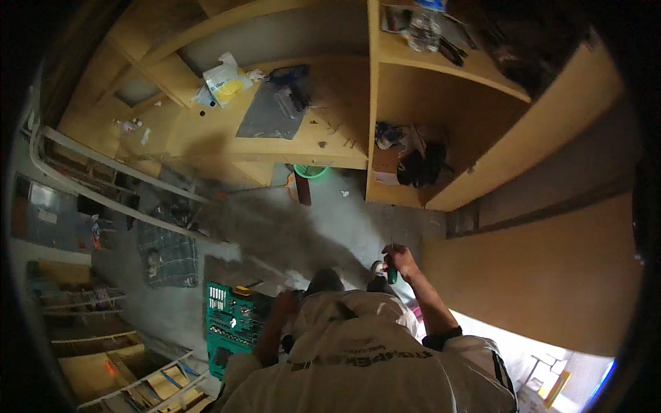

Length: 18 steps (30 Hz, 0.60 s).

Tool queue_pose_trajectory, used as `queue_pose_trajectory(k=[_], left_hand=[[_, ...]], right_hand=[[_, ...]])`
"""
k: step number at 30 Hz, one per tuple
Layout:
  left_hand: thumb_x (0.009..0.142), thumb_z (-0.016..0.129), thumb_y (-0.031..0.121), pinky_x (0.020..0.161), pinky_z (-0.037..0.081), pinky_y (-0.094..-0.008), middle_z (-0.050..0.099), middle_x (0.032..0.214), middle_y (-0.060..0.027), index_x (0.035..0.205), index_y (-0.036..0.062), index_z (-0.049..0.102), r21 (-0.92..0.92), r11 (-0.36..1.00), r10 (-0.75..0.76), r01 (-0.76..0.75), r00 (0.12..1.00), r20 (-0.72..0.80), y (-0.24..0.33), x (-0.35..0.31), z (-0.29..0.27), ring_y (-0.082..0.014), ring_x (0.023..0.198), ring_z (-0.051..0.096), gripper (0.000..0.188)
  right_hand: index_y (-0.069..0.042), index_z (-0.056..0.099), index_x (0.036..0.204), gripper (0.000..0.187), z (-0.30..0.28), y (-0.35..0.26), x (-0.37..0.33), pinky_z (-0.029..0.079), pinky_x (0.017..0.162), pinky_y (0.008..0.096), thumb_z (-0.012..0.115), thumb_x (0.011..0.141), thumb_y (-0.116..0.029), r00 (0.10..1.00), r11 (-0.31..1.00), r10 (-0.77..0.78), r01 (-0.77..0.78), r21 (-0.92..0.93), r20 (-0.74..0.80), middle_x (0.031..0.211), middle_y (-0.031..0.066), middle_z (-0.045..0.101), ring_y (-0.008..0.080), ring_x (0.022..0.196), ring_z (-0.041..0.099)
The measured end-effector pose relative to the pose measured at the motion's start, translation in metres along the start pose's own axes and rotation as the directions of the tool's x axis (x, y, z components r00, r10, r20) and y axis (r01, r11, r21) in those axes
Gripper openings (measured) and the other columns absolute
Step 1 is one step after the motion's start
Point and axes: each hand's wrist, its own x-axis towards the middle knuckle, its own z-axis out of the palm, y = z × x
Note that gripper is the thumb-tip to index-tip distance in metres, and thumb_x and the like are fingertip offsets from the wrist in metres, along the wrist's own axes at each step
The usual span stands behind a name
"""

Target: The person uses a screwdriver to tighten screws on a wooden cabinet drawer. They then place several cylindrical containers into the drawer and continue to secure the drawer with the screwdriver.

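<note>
RH (401,261) w/ green tool (392,275), LH (284,304) nr toolkit (215,337)

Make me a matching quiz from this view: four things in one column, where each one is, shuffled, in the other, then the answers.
Things
1. slim green-handled tool
2. green plastic tool case
3. clear plastic bottle
4. white-and-yellow plastic bag

Places
A. upper-right wooden shelf
B. pale wooden desktop
C. in the right hand
D. lying open near the left hand

Pairs: 1-C, 2-D, 3-A, 4-B
</note>
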Motion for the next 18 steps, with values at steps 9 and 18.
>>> queue_pose_trajectory(k=[9,18], left_hand=[[0.094,0.048,0.027,0.069,0.049,-0.0355,0.055,0.099,-0.0111,0.111,0.0055,0.052,-0.757,0.427,0.389,-0.494,0.856,-0.339,0.069,0.188,-0.095,-0.0206,0.086,0.056,0.028],[0.091,0.055,0.031,0.058,0.044,-0.0275,0.052,0.084,-0.0044,0.11,0.0074,0.052,-0.784,0.279,0.438,-0.555,0.8,-0.41,-0.099,0.223,-0.163,-0.011,0.073,0.053,0.031]], right_hand=[[-0.003,0.054,0.085,0.019,0.107,-0.047,0.095,0.044,0.09,0.0449,0.051,0.092,-0.021,0.972,0.603,-0.212,0.215,0.768,-0.105,0.084,0.0136,0.059,0.0314,0.091,0.057],[-0.001,0.057,0.101,0.034,0.203,-0.004,0.203,0.044,0.089,0.037,0.042,0.093,-0.03,0.87,0.866,-0.479,0.49,0.097,-0.112,0.096,0.0129,0.062,0.0258,0.097,0.058]])
